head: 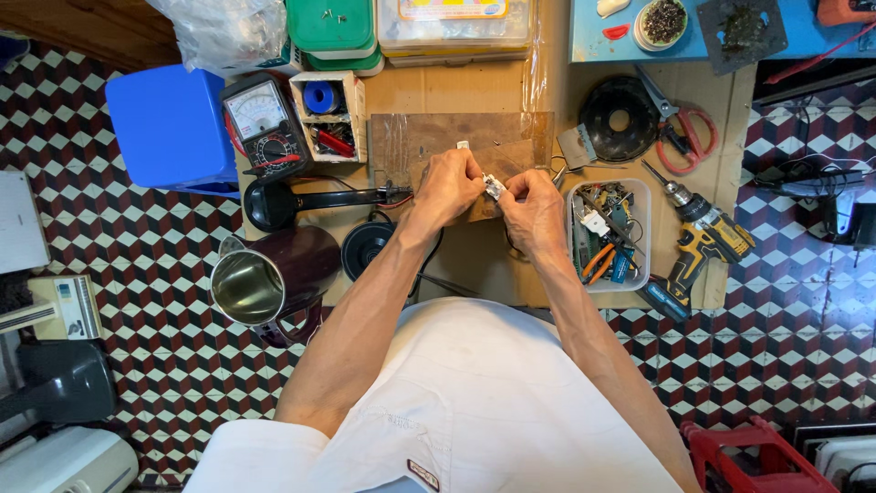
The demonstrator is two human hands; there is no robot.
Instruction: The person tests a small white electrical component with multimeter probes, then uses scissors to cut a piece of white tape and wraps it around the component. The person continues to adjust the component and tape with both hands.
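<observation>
Person sits over a cardboard sheet (474, 91) on a checkered tile floor (146, 301), white shirt filling the lower frame. Blue stool (169, 123) at upper left of the sheet. Open steel kettle (265, 288) with dark body lies at left, tipped toward the camera, black round base (365, 246) just beside it. Black handle piece (301, 201) with wires stretches toward the centre. Yellow-black drill (698, 246) lies at right edge of the sheet, bit pointing up-left. Clear tray (643, 233) of small tools and parts sits between drill and hands. Black disc (619, 117) and red-handled scissors (684, 137) above the tray. Analog multimeter (265, 123) upper left, white box (351, 87) of bits next to it. Brown board (429, 141) under the hands.

Left hand (447, 187) and right hand (537, 208) meet over the board, both with fingers curled shut, pinching one small white-metal part (494, 187) between them. Part is held just above the board, centre frame. Looks like a switch or connector block, too small to say for sure.
</observation>
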